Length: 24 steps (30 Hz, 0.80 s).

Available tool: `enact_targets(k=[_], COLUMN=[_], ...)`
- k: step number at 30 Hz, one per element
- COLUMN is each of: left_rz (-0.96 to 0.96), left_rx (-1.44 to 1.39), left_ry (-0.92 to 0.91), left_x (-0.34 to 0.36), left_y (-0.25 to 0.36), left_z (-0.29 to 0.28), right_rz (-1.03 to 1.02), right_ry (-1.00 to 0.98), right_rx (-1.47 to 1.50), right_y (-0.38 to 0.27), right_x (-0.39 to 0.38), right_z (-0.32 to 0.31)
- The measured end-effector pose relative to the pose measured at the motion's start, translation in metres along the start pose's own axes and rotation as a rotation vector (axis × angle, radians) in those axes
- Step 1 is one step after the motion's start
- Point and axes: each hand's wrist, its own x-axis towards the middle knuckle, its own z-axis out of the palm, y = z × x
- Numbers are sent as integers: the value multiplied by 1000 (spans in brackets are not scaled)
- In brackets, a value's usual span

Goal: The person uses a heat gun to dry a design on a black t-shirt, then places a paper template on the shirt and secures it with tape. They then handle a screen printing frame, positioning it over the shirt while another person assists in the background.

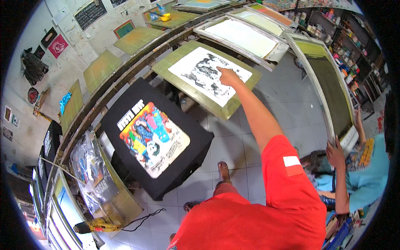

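Fingers (221,70) empty and index outstretched, the right hand (228,78) points at a printed sheet (208,78) toward 12 o'clock, a black shirt (160,139) toward 8; the left hand's grip cannot be told.

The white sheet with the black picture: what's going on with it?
A person in a red shirt is reaching over with their right hand, index finger out toward the white sheet, which lies on a greenish board. Whether the fingertip touches is unclear; the left hand is out of view. Beside it lies a black garment with a colourful print. At right, a co-worker in teal has hands at a large framed screen.
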Motion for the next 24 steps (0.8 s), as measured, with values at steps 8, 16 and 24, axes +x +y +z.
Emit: enact_targets(k=[8,16,24], left_rz=[-45,-53,-25], left_rx=[-25,-28,-7], left_ry=[30,16,17], left_x=[-2,-1,-2], left_y=[111,153,163], left_z=[52,87,98], right_rz=[111,284,408], right_ry=[208,64,77], right_rx=[78,-23,14], right_y=[155,239,237], right_x=[116,59,58], right_z=[-14,-9,-7])
